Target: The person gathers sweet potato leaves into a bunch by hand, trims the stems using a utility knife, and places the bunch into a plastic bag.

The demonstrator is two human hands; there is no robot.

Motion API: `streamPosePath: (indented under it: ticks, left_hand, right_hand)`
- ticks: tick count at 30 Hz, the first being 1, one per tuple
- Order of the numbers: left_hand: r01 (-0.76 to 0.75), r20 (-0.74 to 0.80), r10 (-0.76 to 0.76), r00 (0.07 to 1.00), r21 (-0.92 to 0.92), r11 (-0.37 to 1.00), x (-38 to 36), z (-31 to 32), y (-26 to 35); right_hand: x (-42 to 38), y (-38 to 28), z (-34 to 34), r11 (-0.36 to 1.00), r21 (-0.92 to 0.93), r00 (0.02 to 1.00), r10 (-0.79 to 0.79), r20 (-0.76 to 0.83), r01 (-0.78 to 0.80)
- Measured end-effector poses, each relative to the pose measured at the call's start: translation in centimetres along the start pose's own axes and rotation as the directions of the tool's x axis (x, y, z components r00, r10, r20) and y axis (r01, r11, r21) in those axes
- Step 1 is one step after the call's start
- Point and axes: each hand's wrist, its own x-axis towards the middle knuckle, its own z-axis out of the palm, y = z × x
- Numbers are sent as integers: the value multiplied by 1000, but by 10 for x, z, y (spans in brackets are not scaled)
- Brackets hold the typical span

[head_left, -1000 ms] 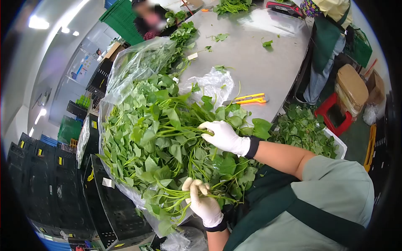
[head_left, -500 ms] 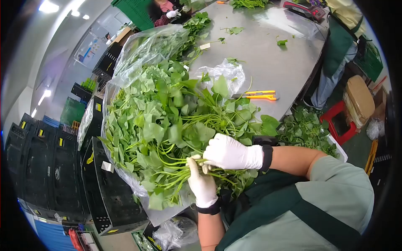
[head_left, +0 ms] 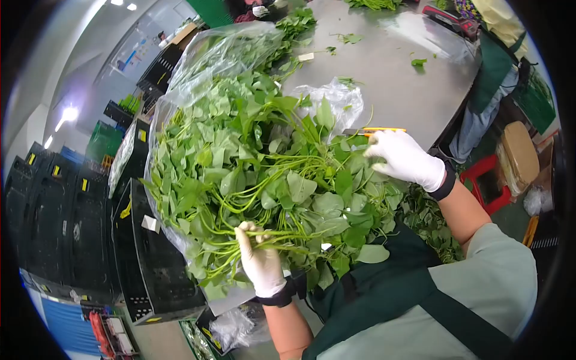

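My white-gloved left hand (head_left: pixel 261 261) is closed round a bundle of leafy green stems (head_left: pixel 282 235) at the near side of a big heap of leafy greens (head_left: pixel 210 162). The stems run sideways through its fingers, with leaves spreading to the right. Over the right edge of the heap, my right hand (head_left: pixel 402 157) is raised with its fingers bent and apart, and I see nothing held in it. Just behind that hand lies an orange-handled tool (head_left: pixel 384 129), partly covered by the fingers.
A clear plastic bag (head_left: pixel 225 51) covers the heap's far part. A crumpled clear bag (head_left: pixel 336 102) and leaf scraps lie on the metal table (head_left: pixel 414 90). Black crates (head_left: pixel 162 264) stand left. Another person's legs (head_left: pixel 486 120) and a red stool (head_left: pixel 489 183) are at the right.
My right hand has let go of the stems beside my left hand and moved up and right, beside the orange-handled tool. My left hand has shifted slightly left, still holding the stems.
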Motion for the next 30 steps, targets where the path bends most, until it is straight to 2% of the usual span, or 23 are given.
streamPosePath:
  ticks: [2, 3, 4, 5, 8, 9, 11, 12, 15, 16, 17, 19, 20, 22, 23, 24, 25, 27, 30]
  left_hand:
    - [-9, -2, 9, 1000, 33, 999, -3, -1, -7]
    - [-25, -16, 26, 1000, 54, 998, -3, 2, -11]
    - [-27, 2, 27, 1000, 69, 997, -4, -1, -13]
    - [19, -60, -18, 998, 22, 1000, -4, 0, -14]
    - [90, 78, -80, 994, -140, 986, -4, -12, -19]
    - [96, 59, -88, 994, -151, 984, -7, -6, -19]
    - [142, 112, -120, 986, -217, 966, -9, -13, -20]
    - [157, 86, -140, 986, -252, 955, -11, -14, -20]
    - [172, 163, -129, 978, -289, 942, -17, -20, -19]
    - [129, 145, -97, 985, -231, 964, -20, -16, -18]
    - [122, 143, -89, 986, -242, 963, -24, -8, -18]
    - [35, 47, -32, 998, -60, 998, -26, 12, -21]
    - [27, 3, -27, 1000, -57, 998, -24, 18, -24]
    - [21, -35, -25, 999, -102, 995, -14, 22, -32]
    - [18, -71, -28, 997, -142, 990, -8, 19, -37]
    - [7, 19, -5, 1000, -111, 994, -1, 13, -39]
    - [22, -11, -24, 1000, -134, 991, 3, 14, -40]
    - [51, -58, -60, 997, -145, 988, 8, 19, -39]
    - [26, -130, -37, 991, -86, 996, 12, 24, -40]
  right_hand:
    - [26, -26, -2, 991, 131, 978, 63, -199, -37]
    - [37, -39, -3, 990, 136, 984, 60, -166, -37]
    - [48, -48, 3, 990, 141, 983, -7, -182, 33]
    - [60, -52, 13, 986, 137, 977, -71, -201, 99]
    - [104, -57, 48, 981, 187, 984, -14, -180, 49]
    - [116, -57, 60, 981, 194, 984, 19, -175, 15]
    - [131, -59, 78, 959, 283, 999, -3, -52, 17]
    - [136, -60, 84, 963, 265, 999, -36, -30, 43]
    - [133, -70, 70, 932, 356, 995, -39, -96, 71]
    - [128, -78, 57, 904, 427, 993, 29, -112, 22]
    - [125, -82, 49, 873, 485, 991, 25, -129, 41]
    - [118, -90, 45, 810, 566, 970, -17, -244, 157]
    - [116, -94, 44, 809, 567, 972, -25, -235, 158]
    - [111, -99, 43, 762, 546, 909, -129, -397, 347]
    - [108, -98, 46, 760, 547, 911, -140, -389, 350]
    - [105, -95, 51, 797, 447, 887, -227, -401, 406]
    - [104, -92, 55, 820, 340, 859, -316, -403, 461]
    - [102, -92, 55, 806, 345, 852, -336, -401, 480]
    - [95, -100, 43, 804, 477, 915, -194, -354, 355]
